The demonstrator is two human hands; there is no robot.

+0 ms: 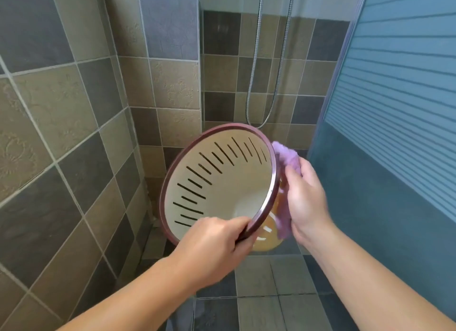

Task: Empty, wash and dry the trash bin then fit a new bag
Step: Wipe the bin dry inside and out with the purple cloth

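Plainly unlabelled bin (222, 182), lilac cloth (287, 158)

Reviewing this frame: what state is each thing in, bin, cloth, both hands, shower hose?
trash bin: empty, tilted, lifted, no bag fitted.
purple cloth: pressed against the bin's outer wall.
left hand: grips the bin's rim.
right hand: holds the cloth.
shower hose: hanging in a loop.
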